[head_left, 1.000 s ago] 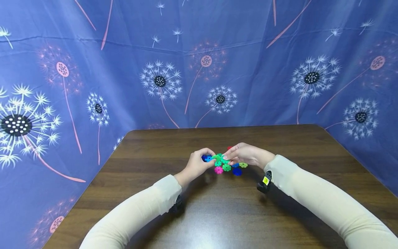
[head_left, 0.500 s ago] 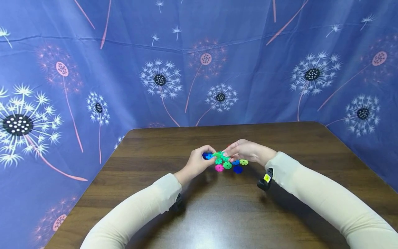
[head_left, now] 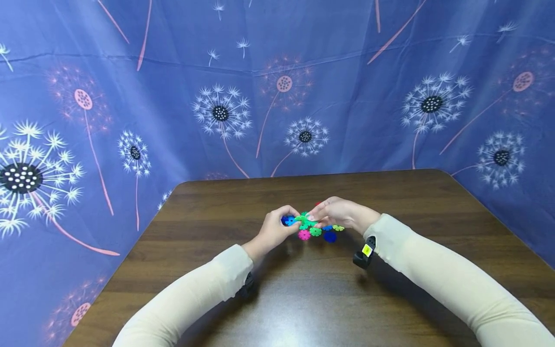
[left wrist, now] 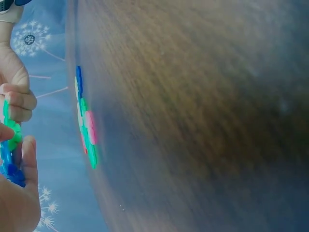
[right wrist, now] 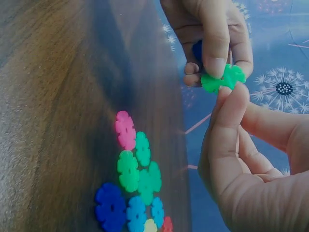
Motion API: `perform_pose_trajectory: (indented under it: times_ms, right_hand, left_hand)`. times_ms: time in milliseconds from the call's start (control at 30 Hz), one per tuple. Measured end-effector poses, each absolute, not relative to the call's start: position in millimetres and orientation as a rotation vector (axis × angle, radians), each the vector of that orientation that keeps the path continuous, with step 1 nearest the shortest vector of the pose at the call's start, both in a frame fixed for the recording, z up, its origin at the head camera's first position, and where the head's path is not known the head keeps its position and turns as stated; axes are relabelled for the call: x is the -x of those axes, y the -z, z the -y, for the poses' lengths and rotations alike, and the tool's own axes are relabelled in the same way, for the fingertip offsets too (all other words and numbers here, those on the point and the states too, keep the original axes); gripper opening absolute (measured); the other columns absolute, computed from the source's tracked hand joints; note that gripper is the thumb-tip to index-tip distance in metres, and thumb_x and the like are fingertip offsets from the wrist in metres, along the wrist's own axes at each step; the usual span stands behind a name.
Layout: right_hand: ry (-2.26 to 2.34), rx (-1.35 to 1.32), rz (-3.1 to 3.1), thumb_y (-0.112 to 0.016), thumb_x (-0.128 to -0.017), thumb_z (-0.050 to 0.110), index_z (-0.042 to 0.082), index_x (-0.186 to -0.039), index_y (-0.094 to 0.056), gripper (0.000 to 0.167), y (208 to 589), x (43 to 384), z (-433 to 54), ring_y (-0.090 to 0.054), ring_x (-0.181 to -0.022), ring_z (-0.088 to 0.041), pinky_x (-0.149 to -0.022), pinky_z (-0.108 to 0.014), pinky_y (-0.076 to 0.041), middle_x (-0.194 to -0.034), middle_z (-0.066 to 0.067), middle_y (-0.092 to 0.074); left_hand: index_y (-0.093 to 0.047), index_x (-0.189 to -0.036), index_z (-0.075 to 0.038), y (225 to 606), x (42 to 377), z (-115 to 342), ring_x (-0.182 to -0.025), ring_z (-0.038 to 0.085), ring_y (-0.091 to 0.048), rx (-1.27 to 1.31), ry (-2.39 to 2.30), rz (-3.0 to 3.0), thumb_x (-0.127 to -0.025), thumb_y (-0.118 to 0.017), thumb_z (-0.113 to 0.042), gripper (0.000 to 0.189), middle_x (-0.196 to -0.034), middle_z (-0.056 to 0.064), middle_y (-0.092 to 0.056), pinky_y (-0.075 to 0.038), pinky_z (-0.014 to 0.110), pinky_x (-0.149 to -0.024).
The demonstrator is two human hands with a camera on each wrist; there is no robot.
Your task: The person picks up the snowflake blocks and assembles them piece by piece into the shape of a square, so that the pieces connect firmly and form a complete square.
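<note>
In the head view my left hand (head_left: 275, 225) holds a small cluster of notched plastic flower discs between thumb and fingers. Its blue discs (left wrist: 10, 166) show in the left wrist view, joined beside a light green disc (left wrist: 16, 137). My right hand (head_left: 342, 213) meets it from the other side, fingertips pinching a green disc (left wrist: 6, 112) against that cluster. From the right wrist, the green discs (right wrist: 224, 79) sit between both hands' fingertips, overlapping. Whether they are locked together cannot be told. Both hands are raised above the table (head_left: 277, 294).
Loose flower discs lie beneath the hands: a pink disc (right wrist: 125, 130), several green ones (right wrist: 128, 170), a dark blue disc (right wrist: 111, 208), light blue ones (right wrist: 136, 212), a yellow one (right wrist: 150, 225) and a red one (right wrist: 167, 224). A patterned blue curtain (head_left: 260, 120) hangs behind the table.
My right hand has shifted slightly left, bringing its green disc against the pieces in my left hand. The left hand stays nearly still, and the loose discs keep their places.
</note>
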State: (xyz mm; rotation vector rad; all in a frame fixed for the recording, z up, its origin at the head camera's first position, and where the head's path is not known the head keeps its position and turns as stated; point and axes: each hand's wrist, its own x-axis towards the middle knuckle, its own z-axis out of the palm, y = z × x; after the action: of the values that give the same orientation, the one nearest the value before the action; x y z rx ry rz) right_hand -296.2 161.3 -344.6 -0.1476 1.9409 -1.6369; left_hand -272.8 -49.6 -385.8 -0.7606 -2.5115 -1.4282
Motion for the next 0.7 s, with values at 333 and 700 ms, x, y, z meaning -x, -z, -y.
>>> perform_pose_trajectory:
  times_ms: [333, 700]
  right_hand:
    - [1.721, 0.164, -1.834, -0.060, -0.092, -0.001, 0.001, -0.092, -0.067, 0.008, 349.2, 295.9, -161.7, -0.065, -0.070, -0.010, -0.072, -0.022, -0.056, -0.079, 0.000, -0.069]
    - [1.739, 0.173, -1.856, -0.056, -0.098, 0.009, -0.008, -0.113, -0.061, 0.024, 346.5, 299.3, -166.4, -0.064, -0.077, -0.012, -0.076, -0.024, -0.056, -0.086, -0.001, -0.070]
  left_hand:
    - [-0.068, -0.093, -0.009, 384.7, 273.4, 51.5, -0.074, 0.008, -0.055, 0.752, 1.429, 2.541, -0.083, -0.075, -0.009, 0.012, -0.089, 0.004, -0.070, -0.049, 0.020, -0.068]
    - [-0.071, -0.094, -0.009, 383.6, 274.7, 53.3, -0.075, 0.008, -0.057, 0.691, 1.506, 2.529, -0.082, -0.077, -0.012, 0.013, -0.089, 0.005, -0.072, -0.050, 0.019, -0.068]
